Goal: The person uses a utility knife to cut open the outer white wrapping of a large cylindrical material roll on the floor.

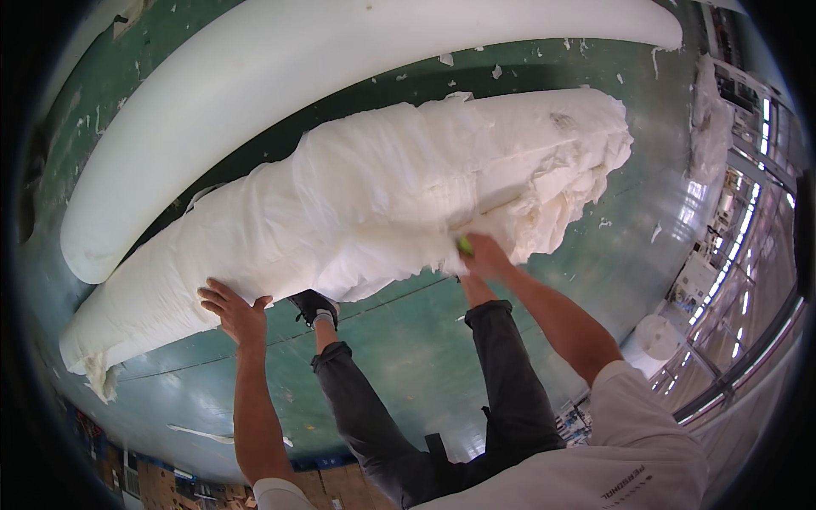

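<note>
One white roll (212,102) beyond the bundle (365,183)

The site is an industrial workshop or factory hall, as indicated by a glossy green floor (399,340) strewn with white scraps (446,59), an oversized, ragged-ended white roll (365,178), brown cardboard boxes (161,484) and rows of bright light strips (728,258).

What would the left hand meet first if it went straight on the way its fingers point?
The left hand already seems to touch the white wrapped bundle, so that comes first. Beyond its far edge, the smooth white curved piece appears next, though depth is unclear.
</note>
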`<state>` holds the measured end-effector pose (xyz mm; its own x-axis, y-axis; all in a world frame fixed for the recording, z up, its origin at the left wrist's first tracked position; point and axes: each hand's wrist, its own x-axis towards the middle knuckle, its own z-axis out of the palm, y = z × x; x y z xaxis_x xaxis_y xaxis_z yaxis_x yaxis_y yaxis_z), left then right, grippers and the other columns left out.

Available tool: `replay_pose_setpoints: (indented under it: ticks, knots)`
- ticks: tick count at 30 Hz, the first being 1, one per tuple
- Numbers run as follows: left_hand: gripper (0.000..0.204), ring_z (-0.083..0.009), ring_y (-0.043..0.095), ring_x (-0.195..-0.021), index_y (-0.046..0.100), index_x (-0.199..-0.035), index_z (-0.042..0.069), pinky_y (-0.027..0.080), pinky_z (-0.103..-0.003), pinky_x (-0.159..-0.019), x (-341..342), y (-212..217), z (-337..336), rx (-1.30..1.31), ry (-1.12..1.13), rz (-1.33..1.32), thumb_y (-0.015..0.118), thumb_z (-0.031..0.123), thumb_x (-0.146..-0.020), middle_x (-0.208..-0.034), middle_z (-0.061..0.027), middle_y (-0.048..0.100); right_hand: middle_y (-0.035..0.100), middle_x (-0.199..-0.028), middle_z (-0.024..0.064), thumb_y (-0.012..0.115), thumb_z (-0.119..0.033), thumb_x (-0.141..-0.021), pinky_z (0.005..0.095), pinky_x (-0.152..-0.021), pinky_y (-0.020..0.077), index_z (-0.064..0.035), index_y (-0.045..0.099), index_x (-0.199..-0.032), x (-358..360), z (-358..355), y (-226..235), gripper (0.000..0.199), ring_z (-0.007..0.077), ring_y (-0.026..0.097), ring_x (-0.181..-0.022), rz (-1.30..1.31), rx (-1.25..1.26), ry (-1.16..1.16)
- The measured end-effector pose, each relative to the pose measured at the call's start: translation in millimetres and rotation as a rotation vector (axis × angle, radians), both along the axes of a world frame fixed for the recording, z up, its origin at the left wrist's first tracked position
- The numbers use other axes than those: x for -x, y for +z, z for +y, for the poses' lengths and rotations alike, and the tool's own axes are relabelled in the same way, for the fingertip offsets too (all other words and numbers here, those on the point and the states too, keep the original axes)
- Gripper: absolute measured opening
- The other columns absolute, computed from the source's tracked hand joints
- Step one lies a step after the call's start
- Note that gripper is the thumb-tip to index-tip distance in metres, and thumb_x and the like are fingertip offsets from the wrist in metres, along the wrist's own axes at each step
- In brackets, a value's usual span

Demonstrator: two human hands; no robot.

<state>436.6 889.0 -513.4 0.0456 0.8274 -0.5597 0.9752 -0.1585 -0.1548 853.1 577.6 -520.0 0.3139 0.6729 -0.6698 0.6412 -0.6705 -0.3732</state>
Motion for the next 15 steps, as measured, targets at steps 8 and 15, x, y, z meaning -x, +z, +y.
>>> replay_pose_setpoints:
  ticks: [8, 15]
  knots:
    - [0.137, -0.0578, 0.025, -0.140, 0.005, -0.154, -0.006, 0.055, -0.049, -0.097, 13, 4, -3, 0.022, -0.055, 0.072, 0.091, 0.045, -0.061, -0.155, -0.0409, 0.010, 0.066, -0.093, 0.0140, 0.080, -0.017, -0.080, 0.0350, -0.062, 0.0574, 0.0036, 0.065, -0.109, -17, 116, 42, 0.039, 0.0261, 0.072, -0.072, -0.097, -0.054, -0.934]
    - [0.140, -0.0585, 0.027, -0.139, 0.006, -0.152, -0.011, 0.054, -0.045, -0.099, 0, 0, 4, 0.023, -0.083, 0.107, 0.089, 0.052, -0.059, -0.153, -0.0440, 0.010, 0.065, -0.099, 0.0210, 0.076, -0.021, -0.076, 0.0480, -0.082, 0.0510, 0.0010, 0.065, -0.097, 7, 145, -30, 0.032, 0.0401, 0.064, -0.093, -0.425, -0.158, -0.964]
